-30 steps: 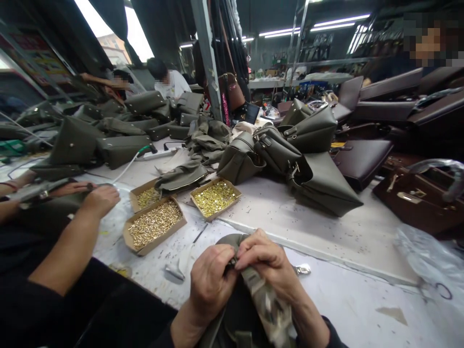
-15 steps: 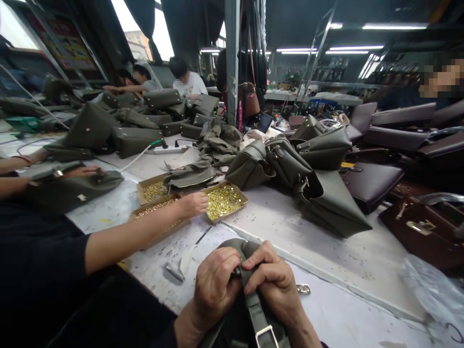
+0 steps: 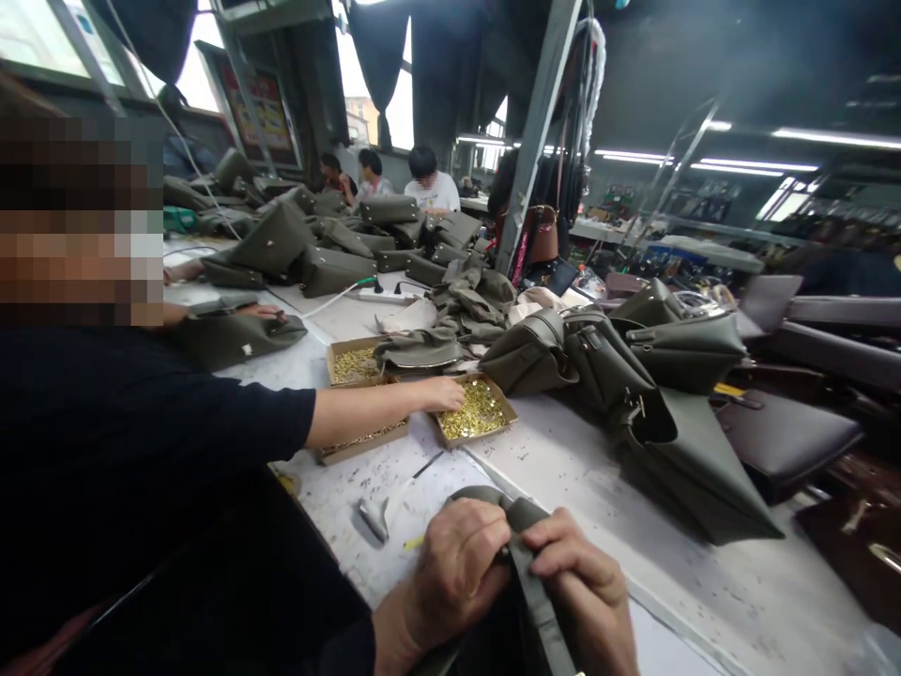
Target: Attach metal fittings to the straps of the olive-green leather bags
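- Two bare hands at 5 to 6 o'clock from frame centre, both on one olive bag [image 3: 482,494], soft-folded, smooth, leather-like; its lower part runs out of frame.
- Left hand [image 3: 457,554]: fingers curled, thumb and fingertips pinching the bag's edge; a small metal bit shows beside the fingertips, type unclear.
- Right hand [image 3: 587,582]: thumb and forefinger pinching the flat olive strap [image 3: 543,606], which hangs toward 6 o'clock.
- Poster [image 3: 257,108], 10 o'clock: red and yellow panels; lettering too small and blurred to read.
- Shallow cardboard box [image 3: 480,437], 5 o'clock, near centre: holds shiny yellow-gold metal pieces [image 3: 482,408]. A co-worker's hand [image 3: 443,394] reaches over its near-left corner, fingertips at the pieces; grip there cannot be told.
- Second box [image 3: 362,452], 7 to 8 o'clock: partly hidden by the co-worker's forearm. Third box [image 3: 329,366], 9 o'clock: gold pieces.
- Metal tool [image 3: 375,521], 7 o'clock: glossy, curved, lying on the white worktop [image 3: 394,554].
- Large olive bag [image 3: 704,460], 4 o'clock: tipped, mouth gaping, smooth panels, pointed corner.
- Brown bag [image 3: 795,437], between 3 and 4 o'clock: flat, with a soft sheen.
- Olive bag pile [image 3: 274,235], 10 o'clock: boxy, stiff-sided, small pale studs.
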`<state>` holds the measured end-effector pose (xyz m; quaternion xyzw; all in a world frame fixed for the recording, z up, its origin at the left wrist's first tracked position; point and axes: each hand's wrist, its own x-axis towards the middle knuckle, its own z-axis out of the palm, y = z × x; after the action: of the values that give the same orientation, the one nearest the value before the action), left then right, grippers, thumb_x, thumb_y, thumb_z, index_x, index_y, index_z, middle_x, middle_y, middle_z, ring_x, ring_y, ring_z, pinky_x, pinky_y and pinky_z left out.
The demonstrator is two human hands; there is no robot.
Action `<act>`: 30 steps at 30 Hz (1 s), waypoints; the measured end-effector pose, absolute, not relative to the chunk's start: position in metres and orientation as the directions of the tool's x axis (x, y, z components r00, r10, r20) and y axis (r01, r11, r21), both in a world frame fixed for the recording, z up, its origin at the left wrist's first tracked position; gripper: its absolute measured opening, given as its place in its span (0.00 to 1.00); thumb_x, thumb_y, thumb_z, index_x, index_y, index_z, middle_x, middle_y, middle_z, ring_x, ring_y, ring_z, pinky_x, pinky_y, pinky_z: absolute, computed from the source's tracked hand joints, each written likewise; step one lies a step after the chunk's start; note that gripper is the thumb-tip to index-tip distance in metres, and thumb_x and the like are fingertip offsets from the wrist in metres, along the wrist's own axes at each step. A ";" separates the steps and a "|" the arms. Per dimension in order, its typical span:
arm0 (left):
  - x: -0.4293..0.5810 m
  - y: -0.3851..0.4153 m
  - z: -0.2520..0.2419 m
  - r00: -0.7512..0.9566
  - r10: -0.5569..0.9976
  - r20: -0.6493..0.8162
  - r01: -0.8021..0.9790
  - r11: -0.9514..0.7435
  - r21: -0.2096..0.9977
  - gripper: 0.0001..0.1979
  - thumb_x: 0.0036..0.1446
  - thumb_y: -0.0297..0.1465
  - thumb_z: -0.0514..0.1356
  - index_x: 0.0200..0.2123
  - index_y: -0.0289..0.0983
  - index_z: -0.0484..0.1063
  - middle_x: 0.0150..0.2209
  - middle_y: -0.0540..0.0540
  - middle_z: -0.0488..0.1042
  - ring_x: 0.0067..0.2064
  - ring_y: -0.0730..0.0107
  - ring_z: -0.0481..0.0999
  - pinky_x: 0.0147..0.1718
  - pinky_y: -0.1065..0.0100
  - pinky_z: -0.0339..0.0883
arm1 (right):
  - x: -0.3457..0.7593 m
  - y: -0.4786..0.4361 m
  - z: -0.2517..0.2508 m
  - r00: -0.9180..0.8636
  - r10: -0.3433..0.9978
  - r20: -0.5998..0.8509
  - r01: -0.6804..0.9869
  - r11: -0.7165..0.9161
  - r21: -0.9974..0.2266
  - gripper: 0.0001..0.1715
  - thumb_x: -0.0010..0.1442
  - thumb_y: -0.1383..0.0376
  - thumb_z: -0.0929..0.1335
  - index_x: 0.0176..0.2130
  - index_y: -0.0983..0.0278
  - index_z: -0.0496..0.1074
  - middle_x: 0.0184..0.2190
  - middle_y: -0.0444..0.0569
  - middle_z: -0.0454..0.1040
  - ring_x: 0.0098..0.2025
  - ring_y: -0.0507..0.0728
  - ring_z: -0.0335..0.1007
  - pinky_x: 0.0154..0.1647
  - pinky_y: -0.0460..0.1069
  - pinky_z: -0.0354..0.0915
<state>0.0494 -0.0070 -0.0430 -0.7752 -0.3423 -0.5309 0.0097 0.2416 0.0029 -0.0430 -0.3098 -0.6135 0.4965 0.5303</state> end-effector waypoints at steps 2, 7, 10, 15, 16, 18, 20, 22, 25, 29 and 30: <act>0.050 -0.007 -0.043 0.194 0.508 0.840 0.542 -0.769 0.339 0.11 0.60 0.23 0.57 0.46 0.33 0.68 0.38 0.39 0.79 0.39 0.60 0.78 0.39 0.59 0.75 | 0.259 0.009 -0.040 -0.226 0.948 0.223 -0.136 0.196 -0.971 0.05 0.59 0.57 0.75 0.33 0.54 0.83 0.42 0.48 0.80 0.45 0.60 0.74 0.44 0.50 0.72; 0.052 -0.009 -0.044 0.168 0.497 0.852 0.547 -0.765 0.338 0.09 0.60 0.26 0.57 0.45 0.34 0.68 0.38 0.39 0.79 0.37 0.60 0.79 0.35 0.60 0.75 | 0.298 0.045 0.002 -0.243 0.968 -0.059 0.293 0.016 -0.956 0.24 0.56 0.47 0.75 0.47 0.56 0.82 0.45 0.53 0.82 0.36 0.59 0.76 0.35 0.48 0.74; 0.052 -0.009 -0.043 0.157 0.478 0.864 0.542 -0.773 0.329 0.08 0.59 0.26 0.57 0.43 0.34 0.68 0.37 0.40 0.80 0.37 0.61 0.80 0.35 0.61 0.75 | 0.296 0.065 0.032 -0.298 0.948 -0.115 0.491 0.049 -0.870 0.31 0.54 0.40 0.73 0.47 0.58 0.82 0.44 0.54 0.82 0.38 0.61 0.78 0.34 0.47 0.74; 0.053 -0.007 -0.050 0.169 0.455 0.875 0.524 -0.793 0.311 0.06 0.58 0.25 0.55 0.40 0.36 0.67 0.30 0.44 0.77 0.30 0.65 0.77 0.30 0.65 0.73 | 0.238 0.081 0.054 -0.605 0.792 -0.084 0.575 0.361 -0.734 0.22 0.64 0.46 0.68 0.41 0.59 0.82 0.41 0.51 0.82 0.44 0.61 0.78 0.44 0.48 0.70; 0.054 -0.006 -0.055 0.182 0.462 0.868 0.531 -0.789 0.309 0.05 0.58 0.26 0.55 0.39 0.36 0.67 0.29 0.45 0.76 0.29 0.66 0.77 0.29 0.65 0.73 | 0.221 0.084 0.055 -0.654 0.752 -0.077 0.561 0.414 -0.717 0.21 0.66 0.48 0.67 0.40 0.59 0.82 0.40 0.51 0.82 0.44 0.60 0.78 0.44 0.48 0.70; 0.056 -0.002 -0.065 0.225 0.479 0.848 0.559 -0.777 0.291 0.04 0.60 0.30 0.56 0.38 0.36 0.68 0.27 0.46 0.75 0.28 0.66 0.76 0.28 0.65 0.72 | 0.185 0.090 0.053 -0.728 0.682 -0.063 0.536 0.511 -0.672 0.18 0.68 0.53 0.67 0.41 0.59 0.82 0.40 0.50 0.83 0.43 0.60 0.78 0.44 0.49 0.69; 0.059 0.003 -0.075 0.268 0.487 0.832 0.583 -0.769 0.262 0.06 0.61 0.34 0.58 0.36 0.37 0.70 0.26 0.46 0.75 0.27 0.66 0.76 0.27 0.65 0.73 | 0.149 0.099 0.048 -0.778 0.627 -0.051 0.530 0.610 -0.590 0.14 0.68 0.58 0.67 0.42 0.59 0.82 0.41 0.49 0.83 0.44 0.59 0.79 0.45 0.48 0.68; 0.063 0.009 -0.084 0.295 0.479 0.827 0.595 -0.769 0.233 0.08 0.61 0.37 0.60 0.33 0.39 0.71 0.25 0.48 0.74 0.25 0.67 0.75 0.26 0.65 0.72 | 0.116 0.111 0.041 -0.802 0.595 -0.049 0.549 0.703 -0.451 0.12 0.67 0.62 0.68 0.45 0.59 0.82 0.42 0.48 0.83 0.44 0.58 0.79 0.44 0.47 0.68; 0.069 0.017 -0.092 0.297 0.457 0.838 0.603 -0.770 0.206 0.12 0.62 0.37 0.61 0.27 0.40 0.70 0.21 0.50 0.70 0.21 0.69 0.70 0.22 0.67 0.69 | 0.071 0.128 0.032 -0.836 0.548 -0.036 0.535 0.797 -0.279 0.13 0.67 0.67 0.67 0.48 0.60 0.80 0.45 0.50 0.82 0.47 0.57 0.78 0.47 0.46 0.67; 0.075 0.027 -0.098 0.303 0.425 0.853 0.618 -0.769 0.163 0.17 0.64 0.34 0.60 0.22 0.39 0.68 0.17 0.52 0.64 0.17 0.73 0.63 0.19 0.69 0.64 | 0.027 0.146 0.026 -0.886 0.462 -0.047 0.463 0.873 -0.153 0.13 0.68 0.69 0.65 0.43 0.59 0.80 0.43 0.51 0.82 0.49 0.58 0.75 0.50 0.47 0.65; 0.075 0.029 -0.099 0.306 0.417 0.856 0.621 -0.769 0.153 0.17 0.64 0.34 0.61 0.21 0.39 0.68 0.16 0.53 0.63 0.16 0.74 0.62 0.18 0.69 0.62 | 0.018 0.150 0.023 -0.895 0.442 -0.060 0.446 0.887 -0.121 0.13 0.68 0.69 0.65 0.42 0.59 0.80 0.42 0.51 0.81 0.49 0.58 0.75 0.50 0.48 0.65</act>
<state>0.0753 0.0289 -0.0993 -0.8016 -0.3236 -0.4920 0.1035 0.0177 0.1499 0.0232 -0.2286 -0.9712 0.0657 -0.0155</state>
